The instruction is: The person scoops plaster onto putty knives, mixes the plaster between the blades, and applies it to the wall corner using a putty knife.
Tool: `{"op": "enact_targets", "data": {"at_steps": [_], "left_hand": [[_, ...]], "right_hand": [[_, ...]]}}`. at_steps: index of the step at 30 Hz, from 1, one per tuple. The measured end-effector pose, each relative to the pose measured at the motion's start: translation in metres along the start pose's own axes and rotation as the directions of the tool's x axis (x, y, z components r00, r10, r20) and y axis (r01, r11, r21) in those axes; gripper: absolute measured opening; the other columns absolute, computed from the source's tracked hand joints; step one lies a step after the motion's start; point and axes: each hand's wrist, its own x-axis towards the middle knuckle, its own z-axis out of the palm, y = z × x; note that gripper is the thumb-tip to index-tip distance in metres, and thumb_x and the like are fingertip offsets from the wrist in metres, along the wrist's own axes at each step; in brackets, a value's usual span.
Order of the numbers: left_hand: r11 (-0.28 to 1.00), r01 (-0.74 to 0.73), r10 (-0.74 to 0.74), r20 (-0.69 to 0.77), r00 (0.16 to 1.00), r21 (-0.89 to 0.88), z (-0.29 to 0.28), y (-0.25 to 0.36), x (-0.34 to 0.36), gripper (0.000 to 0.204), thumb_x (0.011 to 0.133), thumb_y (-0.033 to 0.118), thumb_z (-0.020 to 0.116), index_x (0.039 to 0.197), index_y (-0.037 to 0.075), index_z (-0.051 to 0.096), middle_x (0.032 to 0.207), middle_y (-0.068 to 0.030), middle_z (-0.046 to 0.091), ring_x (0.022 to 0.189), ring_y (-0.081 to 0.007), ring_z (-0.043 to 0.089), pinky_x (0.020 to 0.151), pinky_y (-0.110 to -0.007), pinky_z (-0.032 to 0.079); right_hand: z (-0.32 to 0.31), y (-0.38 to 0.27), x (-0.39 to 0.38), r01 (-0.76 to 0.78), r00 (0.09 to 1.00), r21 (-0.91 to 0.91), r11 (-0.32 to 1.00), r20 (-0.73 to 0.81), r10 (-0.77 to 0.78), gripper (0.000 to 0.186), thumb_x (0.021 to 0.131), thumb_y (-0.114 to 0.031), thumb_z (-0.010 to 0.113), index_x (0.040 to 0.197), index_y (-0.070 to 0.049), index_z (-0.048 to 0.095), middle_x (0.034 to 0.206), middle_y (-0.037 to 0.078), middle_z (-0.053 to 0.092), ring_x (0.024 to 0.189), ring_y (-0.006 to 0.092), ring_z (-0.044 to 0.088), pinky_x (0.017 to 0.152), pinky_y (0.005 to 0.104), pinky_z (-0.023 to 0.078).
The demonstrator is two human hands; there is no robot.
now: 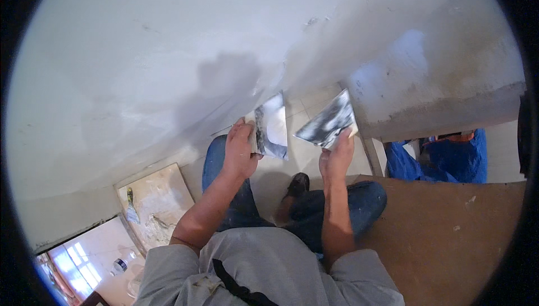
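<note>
My left hand [239, 150] grips a wide metal plastering blade [272, 126] with a pale back edge and smears of filler on it. Just to its right, my right hand [338, 157] holds another wide metal blade [328, 118], tilted and streaked with grey-white material. The two blades are apart, in front of a pale, patchy plastered wall [140, 53] that carries my shadow. My bent legs in jeans are below them.
At lower left, a putty knife [132, 205] rests on a pale, smeared board [165, 193]; beyond it is a glossy tiled surface [104, 241]. A blue bag [466, 154] sits at right, behind a brown board [438, 233]. A plastered ledge [432, 92] borders the tiled floor [306, 165].
</note>
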Motion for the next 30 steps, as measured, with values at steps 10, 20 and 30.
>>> {"op": "enact_targets", "data": {"at_steps": [10,20,30], "left_hand": [[0.929,0.33,-0.311,0.131,0.941,-0.166,0.003,-0.009,0.006,0.044,0.098,0.018,0.048,0.139,0.001,0.043,0.099,-0.007,0.065,0.064,-0.011,0.063,0.043,-0.024,0.045],[0.971,0.09,-0.081,-0.048,0.996,0.223,-0.099,-0.03,0.013,0.021,0.096,0.02,0.049,0.112,0.009,0.056,0.074,0.0002,0.06,0.049,-0.0098,0.056,0.033,-0.027,0.036],[0.951,0.022,-0.02,-0.009,1.0,0.307,-0.166,-0.076,0.017,0.018,0.098,0.024,0.049,0.108,0.01,0.056,0.072,0.0004,0.059,0.046,-0.0099,0.053,0.032,-0.025,0.036]], "right_hand": [[-0.017,0.012,0.013,-0.518,0.708,0.104,0.849,0.609,0.357,0.044,0.1,-0.04,0.054,0.124,-0.003,0.057,0.097,0.002,0.066,0.079,0.0128,0.063,0.066,0.0271,0.051],[-0.013,-0.095,0.123,0.403,0.81,-0.379,0.833,0.572,-0.131,0.018,0.093,-0.011,0.062,0.11,-0.005,0.065,0.076,0.001,0.062,0.07,0.0078,0.056,0.056,0.0253,0.046],[0.031,-0.271,0.173,0.952,0.304,-0.152,0.264,0.54,-0.785,0.019,0.094,-0.002,0.056,0.112,-0.005,0.063,0.097,0.011,0.065,0.089,0.0151,0.06,0.081,0.0282,0.047]]}}
